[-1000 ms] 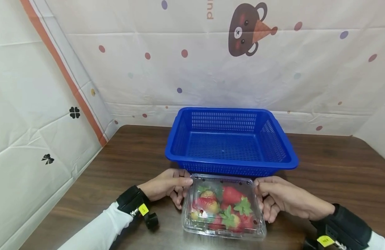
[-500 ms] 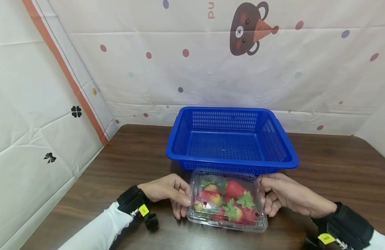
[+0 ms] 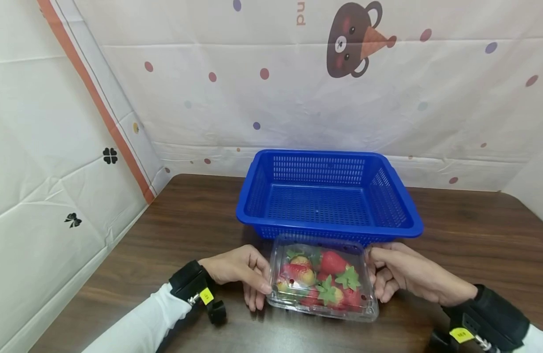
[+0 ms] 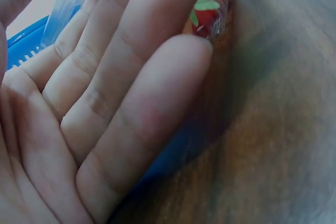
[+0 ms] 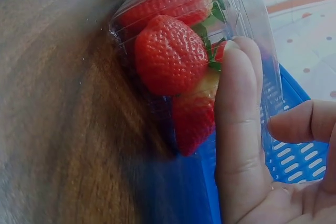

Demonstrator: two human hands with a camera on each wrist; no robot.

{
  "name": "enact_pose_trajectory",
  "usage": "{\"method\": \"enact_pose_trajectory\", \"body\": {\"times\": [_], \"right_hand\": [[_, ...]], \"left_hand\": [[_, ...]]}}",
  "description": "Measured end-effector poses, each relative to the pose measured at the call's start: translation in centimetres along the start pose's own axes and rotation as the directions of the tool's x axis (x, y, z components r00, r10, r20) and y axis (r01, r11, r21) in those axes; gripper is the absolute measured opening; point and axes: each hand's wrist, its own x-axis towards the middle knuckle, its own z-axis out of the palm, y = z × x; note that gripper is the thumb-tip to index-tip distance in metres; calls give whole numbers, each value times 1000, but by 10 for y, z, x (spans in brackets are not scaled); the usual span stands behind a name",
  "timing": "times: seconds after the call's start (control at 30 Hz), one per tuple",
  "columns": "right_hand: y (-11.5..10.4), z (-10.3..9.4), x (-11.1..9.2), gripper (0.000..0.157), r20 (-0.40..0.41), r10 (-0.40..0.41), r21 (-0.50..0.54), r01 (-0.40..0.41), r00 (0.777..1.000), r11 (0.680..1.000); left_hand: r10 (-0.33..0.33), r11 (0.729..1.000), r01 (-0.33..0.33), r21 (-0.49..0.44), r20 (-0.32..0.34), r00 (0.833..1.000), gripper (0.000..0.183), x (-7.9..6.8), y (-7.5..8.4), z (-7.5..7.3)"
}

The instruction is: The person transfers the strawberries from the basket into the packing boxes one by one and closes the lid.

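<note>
A clear plastic clamshell box (image 3: pixel 322 311) of several strawberries (image 3: pixel 333 263) lies in front of the blue basket, its lid down. At the box's left edge, my left hand (image 3: pixel 240 272) holds the near corner between thumb and forefinger, the other fingers hanging beside it. On the opposite side, my right hand (image 3: pixel 408 269) grips the edge near the far corner. In the right wrist view, its thumb and fingers stand at the plastic wall, close to large strawberries (image 5: pixel 170 56). The left wrist view shows long, fairly straight fingers (image 4: pixel 142 119) that hide most of the box.
A blue perforated basket (image 3: pixel 329 229) stands just behind the box, its rim near the box's far edge. Both rest on a dark wooden table (image 3: pixel 183 215). A white printed cloth (image 3: pixel 201 108) rises behind and on the left.
My left hand has shifted from the far left corner of the box down to the near left corner. The box has slid slightly away, nearer the basket. The right hand keeps its place on the edge.
</note>
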Motion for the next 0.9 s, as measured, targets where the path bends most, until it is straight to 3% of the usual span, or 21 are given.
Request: {"method": "enact_pose_trajectory", "body": {"times": [0.13,0.27,0.33,0.5,0.67,0.73,0.9], "right_hand": [[-1,-1,0,27,22,3,-7,-3,1000,1000],[-6,-2,-4,30,38,53,-92,-49,998,995],[-7,-4,-8,30,87,79,-143,-66,993,988],[-8,-5,-14,27,241,166,-268,-99,956,958],[-6,-3,-13,24,275,262,-339,-161,925,927],[-2,-4,-11,24,313,254,-329,-147,915,933],[13,-8,-4,25,436,93,-225,9,895,974]], "left_hand": [[2,1000,-2,-7,-26,1000,32,0,1,0],[11,1000,-12,-18,-30,999,30,0,1,1],[15,1000,-16,-21,-30,999,30,1,0,1],[5,1000,-6,-19,-33,999,31,1,0,1],[5,1000,-6,-27,-35,999,31,2,1,2],[2,1000,-3,-31,-33,999,30,2,1,2],[-1,999,0,-35,-28,1000,29,2,0,1]]}}
